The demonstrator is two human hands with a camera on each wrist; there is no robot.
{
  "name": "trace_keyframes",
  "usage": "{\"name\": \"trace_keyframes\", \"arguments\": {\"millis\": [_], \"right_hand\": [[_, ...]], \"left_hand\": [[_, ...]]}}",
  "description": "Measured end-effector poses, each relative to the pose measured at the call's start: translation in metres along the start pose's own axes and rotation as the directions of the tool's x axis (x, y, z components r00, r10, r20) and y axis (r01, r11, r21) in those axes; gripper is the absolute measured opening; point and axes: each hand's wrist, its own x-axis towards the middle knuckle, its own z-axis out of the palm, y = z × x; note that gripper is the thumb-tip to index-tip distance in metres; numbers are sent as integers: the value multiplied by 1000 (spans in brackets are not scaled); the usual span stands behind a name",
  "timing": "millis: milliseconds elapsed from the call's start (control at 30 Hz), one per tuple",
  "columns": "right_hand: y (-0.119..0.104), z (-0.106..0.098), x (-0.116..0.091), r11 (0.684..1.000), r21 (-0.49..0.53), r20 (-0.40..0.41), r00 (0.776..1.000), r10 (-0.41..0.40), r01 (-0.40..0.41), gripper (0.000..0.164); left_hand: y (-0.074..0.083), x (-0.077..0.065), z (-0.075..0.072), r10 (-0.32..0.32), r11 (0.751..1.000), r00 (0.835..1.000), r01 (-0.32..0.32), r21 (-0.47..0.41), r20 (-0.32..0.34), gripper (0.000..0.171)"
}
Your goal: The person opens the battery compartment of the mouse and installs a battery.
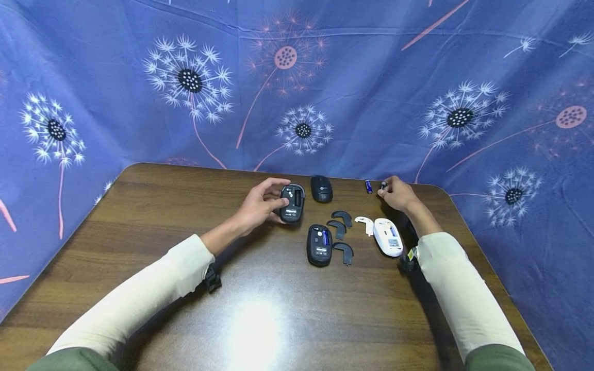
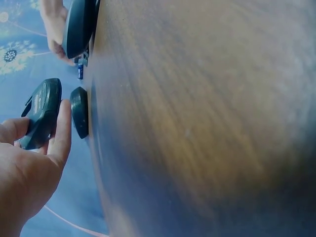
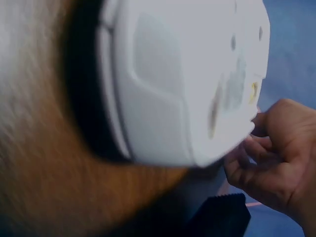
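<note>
My left hand (image 1: 262,204) grips a black computer mouse (image 1: 292,204), its underside turned up and its battery slot uncovered and dark. In the left wrist view, the thumb and fingers hold this mouse (image 2: 43,113) by its sides, off the table. At the back right, my right hand (image 1: 398,194) pinches a small battery (image 1: 383,185) between thumb and fingers. Just left of it lies a blue battery (image 1: 368,186). In the right wrist view, a white mouse (image 3: 163,84) hides part of the right hand (image 3: 276,158), and the battery cannot be made out.
Another black mouse (image 1: 322,189) stands upright at the back. An overturned black mouse (image 1: 319,245) has a blue battery inside. Several black curved covers (image 1: 344,252) and a white cover (image 1: 364,225) lie between it and the overturned white mouse (image 1: 388,237). A patterned blue cloth (image 1: 352,93) hangs behind the table.
</note>
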Motion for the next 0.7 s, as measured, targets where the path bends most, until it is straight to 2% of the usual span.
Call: {"name": "trace_keyframes", "arguments": {"millis": [100, 200, 333, 533, 700], "right_hand": [[1, 3, 0, 996, 50, -59, 996, 72, -69, 53], [0, 6, -2, 991, 94, -110, 989, 101, -91, 54], [-6, 5, -11, 982, 162, -90, 989, 117, -102, 56], [-13, 5, -16, 948, 299, -54, 990, 134, -112, 53], [-14, 5, -20, 940, 332, -78, 991, 105, -74, 52]], "left_hand": [[0, 0, -2, -4, 1000, 1000, 4, -2, -2, 54], [0, 1, -3, -7, 1000, 1000, 7, -4, -4, 54], [0, 2, -3, -13, 1000, 1000, 13, -6, -4, 54], [2, 3, -3, -16, 1000, 1000, 16, -7, -7, 56], [3, 3, -2, -14, 1000, 1000, 14, -8, -11, 56]]}}
